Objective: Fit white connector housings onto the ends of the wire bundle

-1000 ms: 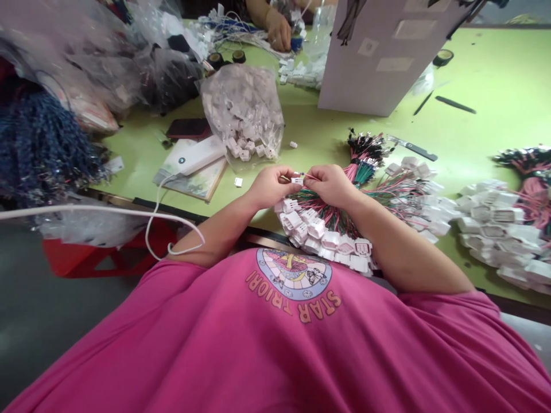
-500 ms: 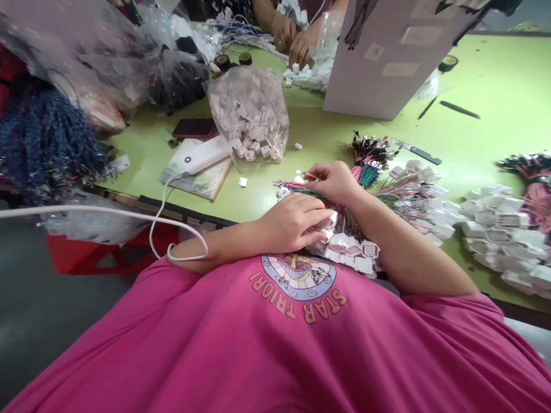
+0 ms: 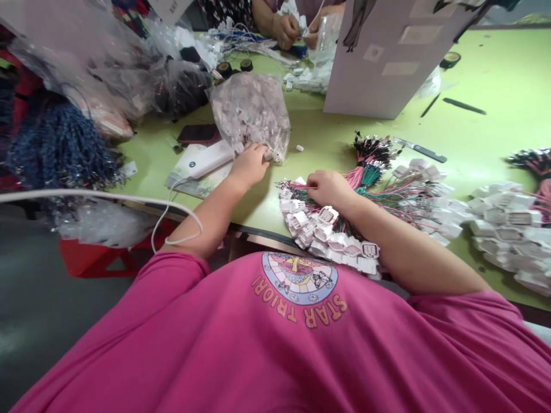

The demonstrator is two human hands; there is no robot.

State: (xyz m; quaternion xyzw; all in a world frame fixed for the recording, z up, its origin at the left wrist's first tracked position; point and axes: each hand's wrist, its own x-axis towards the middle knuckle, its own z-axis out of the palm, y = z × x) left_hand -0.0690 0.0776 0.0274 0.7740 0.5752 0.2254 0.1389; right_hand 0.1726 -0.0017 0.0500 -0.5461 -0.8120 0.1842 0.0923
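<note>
My left hand (image 3: 250,163) reaches to the mouth of a clear plastic bag (image 3: 252,103) of white connectors; its fingers are bent over the pieces there, and what they grip is hidden. Near the table edge, my right hand (image 3: 329,188) is closed over a bundle of thin wires, its fingertips hidden beneath it. White connector housings (image 3: 322,225) lie in a heap below that hand. Pink and green wires (image 3: 364,175) with black ends lie just beyond it. One loose white connector (image 3: 299,148) sits right of the bag.
A white power bank (image 3: 210,159) with a cable lies on a booklet, beside a phone (image 3: 198,133). A grey box (image 3: 370,63) stands at the back. More wired connectors (image 3: 508,221) lie right. Another person's hands (image 3: 286,30) work across the table.
My left hand has left the connector heap and moved up and left to the bag. My right hand has shifted slightly, its fingers now lower over the wires. The other person's hands have moved apart.
</note>
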